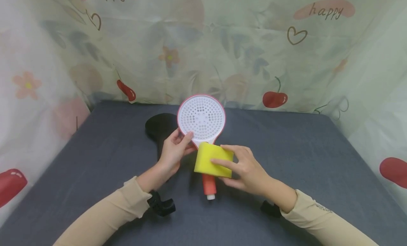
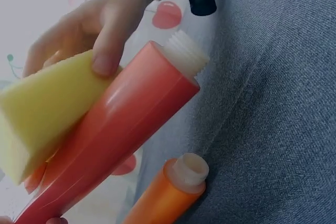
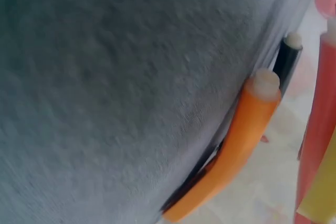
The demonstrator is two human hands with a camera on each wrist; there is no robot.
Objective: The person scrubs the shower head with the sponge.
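Note:
A red shower head (image 1: 201,117) with a white nozzle face is held up above the table, its face toward the head camera. My left hand (image 1: 173,150) grips it by the neck, thumb at the lower edge of the face. My right hand (image 1: 251,170) holds a yellow sponge (image 1: 214,160) in front of the handle. In the left wrist view the sponge lies along the red handle (image 2: 121,114), whose white threaded end sticks out bare. The sponge hides the handle's middle in the head view.
A black shower head (image 1: 161,126) lies on the dark grey table (image 1: 302,161), partly behind my left hand. The wrist views show an orange shower-head handle (image 3: 241,129) on the table, with a black handle (image 3: 286,64) beyond it. Printed curtains (image 1: 140,62) enclose the table's back and sides.

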